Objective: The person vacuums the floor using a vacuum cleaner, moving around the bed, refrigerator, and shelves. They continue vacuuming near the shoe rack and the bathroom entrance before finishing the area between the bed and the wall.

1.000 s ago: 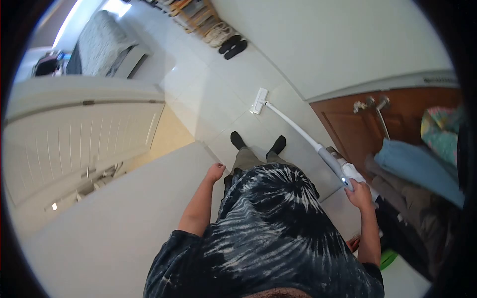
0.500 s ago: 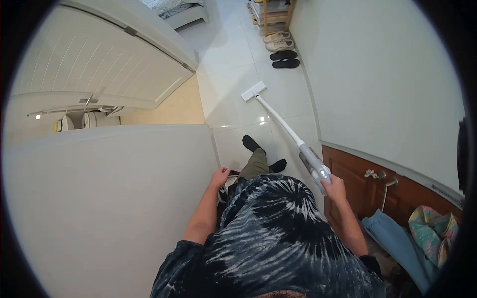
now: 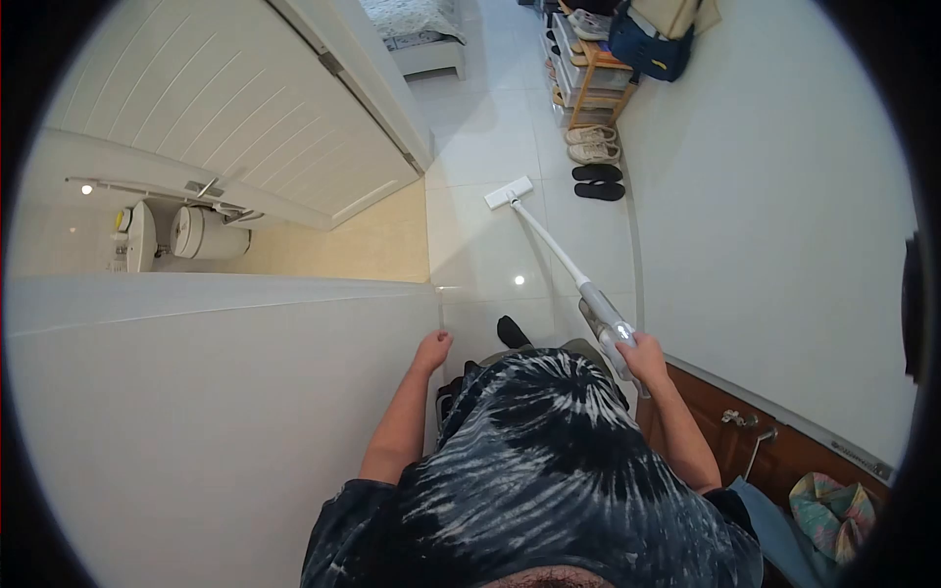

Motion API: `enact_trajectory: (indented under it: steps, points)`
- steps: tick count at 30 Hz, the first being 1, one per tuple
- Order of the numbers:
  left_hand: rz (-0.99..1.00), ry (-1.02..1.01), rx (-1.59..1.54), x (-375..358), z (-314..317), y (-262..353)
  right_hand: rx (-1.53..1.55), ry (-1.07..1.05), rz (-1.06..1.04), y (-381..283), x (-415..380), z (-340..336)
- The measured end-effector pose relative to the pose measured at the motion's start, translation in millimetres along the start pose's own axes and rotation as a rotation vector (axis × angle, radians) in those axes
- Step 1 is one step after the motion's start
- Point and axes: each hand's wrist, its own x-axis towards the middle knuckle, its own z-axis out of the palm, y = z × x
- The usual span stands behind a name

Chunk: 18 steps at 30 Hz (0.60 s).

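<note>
My right hand point(image 3: 644, 359) is wrapped round the handle of a white and grey stick vacuum cleaner point(image 3: 605, 312). Its long white tube slants forward to a flat white floor head point(image 3: 508, 193) that rests on the pale tiles. My left hand point(image 3: 433, 350) hangs at my left side near the white wall corner, its fingers curled in with nothing visible in them. Below the hands, one black-socked foot point(image 3: 511, 332) shows on the floor; the other is hidden by my tie-dye shirt point(image 3: 549, 441).
Black slippers point(image 3: 598, 182) and pale shoes point(image 3: 593, 145) line the right wall, before a wooden shoe rack point(image 3: 598, 83) with a blue bag point(image 3: 650, 44). An open white door point(image 3: 225, 108) and a bathroom toilet point(image 3: 208, 233) are at left. Clothes hang by a brown door point(image 3: 706, 412).
The view has moved forward and tilted up, bringing the bag and more of the rack and bathroom into sight. The vacuum stays in my right hand, its head still on the floor.
</note>
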Motion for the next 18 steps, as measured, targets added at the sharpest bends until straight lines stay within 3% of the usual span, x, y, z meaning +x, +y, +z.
enact_trajectory:
  steps: [6, 11, 14, 18]
  points:
    - [0.002, 0.119, -0.169, 15.0, -39.0, -2.0, -0.307, 0.004, -0.125, -74.8, 42.6, -17.0]
    - [-0.144, 0.078, -0.018, -9.3, -36.9, -35.8, -0.353, 0.022, -0.170, -104.2, 96.6, -30.1]
    - [-0.289, 0.076, -0.149, -16.3, -20.9, -74.9, -0.320, 0.000, -0.209, -120.9, 127.8, -27.3]
    - [-0.395, 0.074, -0.184, -27.6, -16.7, -74.7, -0.350, -0.084, -0.256, -161.9, 163.5, -29.3]
